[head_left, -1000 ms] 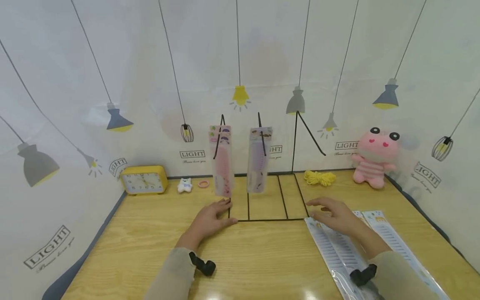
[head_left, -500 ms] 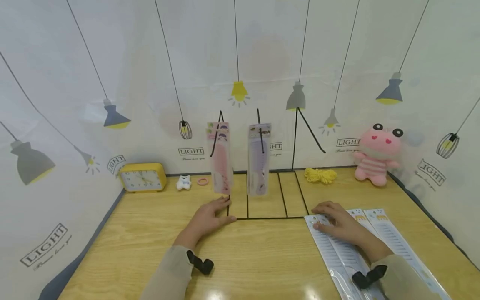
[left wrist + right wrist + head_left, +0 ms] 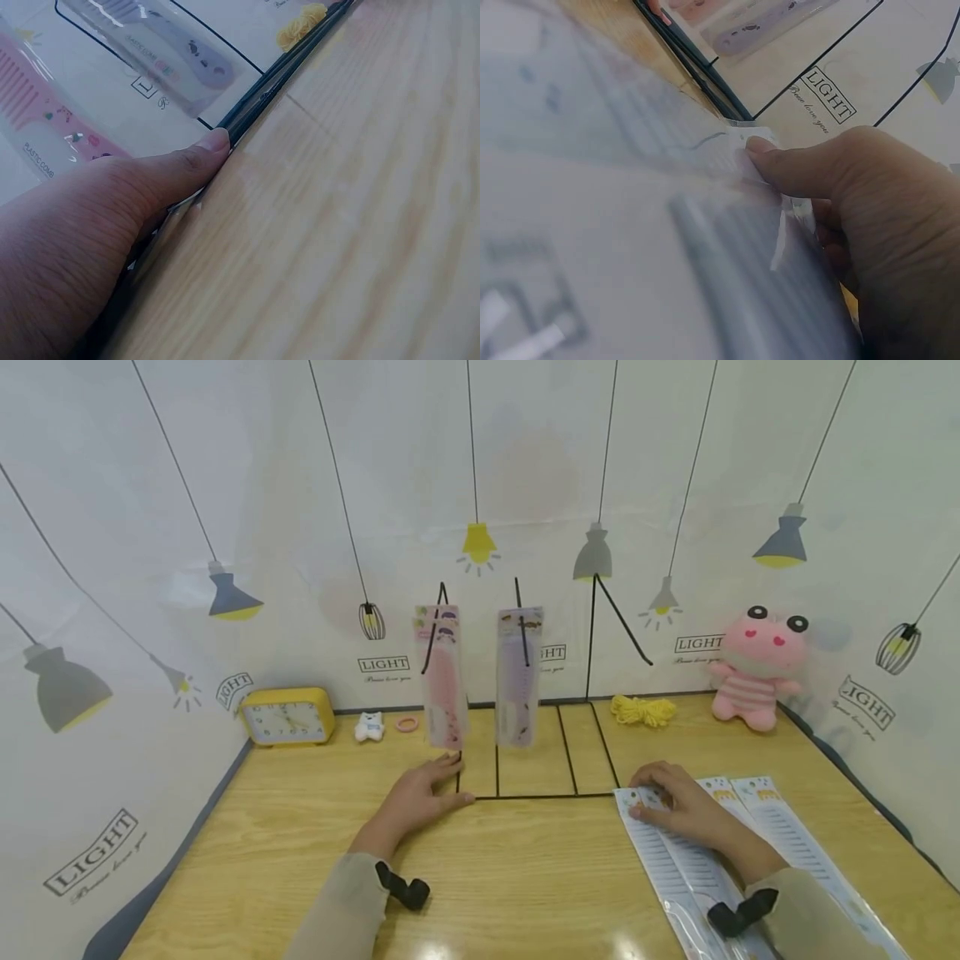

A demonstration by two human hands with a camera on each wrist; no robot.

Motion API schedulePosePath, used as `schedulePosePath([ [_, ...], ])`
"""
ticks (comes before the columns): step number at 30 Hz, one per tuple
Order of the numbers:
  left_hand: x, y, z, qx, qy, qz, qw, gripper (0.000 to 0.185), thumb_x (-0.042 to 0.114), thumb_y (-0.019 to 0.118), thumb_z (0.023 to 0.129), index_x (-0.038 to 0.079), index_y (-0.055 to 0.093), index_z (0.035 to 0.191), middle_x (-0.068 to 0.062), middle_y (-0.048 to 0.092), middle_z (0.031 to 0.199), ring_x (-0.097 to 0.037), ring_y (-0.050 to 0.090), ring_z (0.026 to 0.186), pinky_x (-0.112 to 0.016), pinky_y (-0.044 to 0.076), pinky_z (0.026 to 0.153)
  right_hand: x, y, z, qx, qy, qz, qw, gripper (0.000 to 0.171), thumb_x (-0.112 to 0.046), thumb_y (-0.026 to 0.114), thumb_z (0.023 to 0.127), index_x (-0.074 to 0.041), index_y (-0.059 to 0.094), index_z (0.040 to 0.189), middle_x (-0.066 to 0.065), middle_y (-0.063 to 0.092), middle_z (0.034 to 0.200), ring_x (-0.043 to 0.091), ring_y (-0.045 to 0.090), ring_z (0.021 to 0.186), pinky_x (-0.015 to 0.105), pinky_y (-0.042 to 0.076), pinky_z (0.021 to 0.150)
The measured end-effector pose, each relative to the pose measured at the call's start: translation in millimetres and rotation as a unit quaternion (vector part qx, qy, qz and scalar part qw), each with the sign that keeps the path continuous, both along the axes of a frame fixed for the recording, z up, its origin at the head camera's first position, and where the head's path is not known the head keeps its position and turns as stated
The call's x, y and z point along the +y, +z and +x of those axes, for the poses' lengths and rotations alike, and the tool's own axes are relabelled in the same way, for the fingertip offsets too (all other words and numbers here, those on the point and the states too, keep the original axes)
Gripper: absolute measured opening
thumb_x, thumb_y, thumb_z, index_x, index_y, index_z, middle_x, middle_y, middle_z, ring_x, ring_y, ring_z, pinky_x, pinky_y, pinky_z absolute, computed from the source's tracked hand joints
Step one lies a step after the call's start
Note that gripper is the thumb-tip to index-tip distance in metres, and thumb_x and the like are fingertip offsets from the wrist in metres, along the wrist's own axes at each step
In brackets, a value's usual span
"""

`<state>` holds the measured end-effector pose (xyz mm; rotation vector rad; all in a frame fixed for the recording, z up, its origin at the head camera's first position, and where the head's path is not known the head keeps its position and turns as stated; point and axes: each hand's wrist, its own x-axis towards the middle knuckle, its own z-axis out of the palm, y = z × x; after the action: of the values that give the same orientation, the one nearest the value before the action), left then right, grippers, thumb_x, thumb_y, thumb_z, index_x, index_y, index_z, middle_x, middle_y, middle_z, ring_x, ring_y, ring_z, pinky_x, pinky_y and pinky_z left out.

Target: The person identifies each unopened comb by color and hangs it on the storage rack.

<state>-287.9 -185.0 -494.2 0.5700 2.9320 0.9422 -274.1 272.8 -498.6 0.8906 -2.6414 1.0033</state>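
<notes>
My left hand (image 3: 416, 799) rests at the left front corner of a black wire rack (image 3: 540, 797), fingers and thumb fairly straight. In the left wrist view its thumb (image 3: 184, 169) lies against the front bar; the other fingers are hidden. With my right hand (image 3: 678, 806) I pinch the top end of a pale blue packaged comb (image 3: 656, 860), thumb above and fingers beyond the edge. More packaged combs (image 3: 787, 835) lie beside it on the table. From the rack's hooks hang pink packaged combs (image 3: 444, 681) and a purple packaged comb (image 3: 517, 685).
A third hook (image 3: 622, 622) on the right carries nothing. Along the back stand a yellow clock (image 3: 287, 717), a small white bear (image 3: 369, 727), a pink ring (image 3: 407, 724), yellow yarn (image 3: 642, 711) and a pink plush toy (image 3: 757, 672). A printed cloth (image 3: 300, 527) backs the wooden table (image 3: 517, 877).
My right hand has moved slightly right, away from the rack's right corner, and its fingers have closed on the packet's top end. The left hand has stayed on the rack.
</notes>
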Motion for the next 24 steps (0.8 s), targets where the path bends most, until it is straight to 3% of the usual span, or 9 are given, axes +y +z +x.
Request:
schedulePosePath([
  [9, -0.1, -0.5, -0.3, -0.002, 0.003, 0.004, 1.0000, 0.077, 0.067, 0.066, 0.086, 0.023, 0.052, 0.149, 0.007, 0.037, 0.158, -0.024, 0.032, 0.147, -0.050, 0.027, 0.119, -1.0, -1.7, -2.1, 0.008, 0.006, -0.053, 0.999, 0.024, -0.010, 0.078, 0.089, -0.016, 0.061, 0.105, -0.001, 0.059, 0.100, 0.017, 0.046, 0.081, 0.028, 0.037, 0.066],
  [14, -0.7, -3.9, -0.2, -0.004, 0.003, 0.001, 1.0000, 0.079, 0.070, 0.065, 0.085, 0.025, 0.052, 0.149, 0.009, 0.036, 0.158, -0.024, 0.033, 0.147, -0.050, 0.028, 0.119, 0.1, -4.0, -1.5, 0.029, 0.000, -0.071, 0.997, 0.026, -0.004, 0.079, 0.086, -0.017, 0.064, 0.103, 0.000, 0.064, 0.104, 0.019, 0.049, 0.084, 0.028, 0.040, 0.068],
  [19, -0.5, -0.2, -0.5, 0.006, 0.000, 0.004, 1.0000, 0.077, 0.067, 0.066, 0.087, 0.024, 0.052, 0.149, 0.008, 0.037, 0.158, -0.024, 0.032, 0.147, -0.051, 0.028, 0.119, 0.2, -1.4, -5.6, 0.067, 0.004, -0.072, 0.995, 0.027, -0.003, 0.080, 0.084, -0.022, 0.065, 0.097, -0.006, 0.064, 0.104, 0.011, 0.050, 0.089, 0.025, 0.042, 0.069],
  [24, -1.2, -1.0, 0.0, -0.005, 0.000, 0.005, 1.0000, 0.077, 0.067, 0.066, 0.086, 0.024, 0.051, 0.149, 0.008, 0.036, 0.158, -0.024, 0.031, 0.148, -0.051, 0.027, 0.119, -0.3, 0.1, -4.7, 0.069, 0.007, -0.084, 0.994, 0.026, -0.005, 0.081, 0.085, -0.024, 0.066, 0.095, -0.007, 0.067, 0.103, 0.009, 0.053, 0.093, 0.024, 0.043, 0.071],
])
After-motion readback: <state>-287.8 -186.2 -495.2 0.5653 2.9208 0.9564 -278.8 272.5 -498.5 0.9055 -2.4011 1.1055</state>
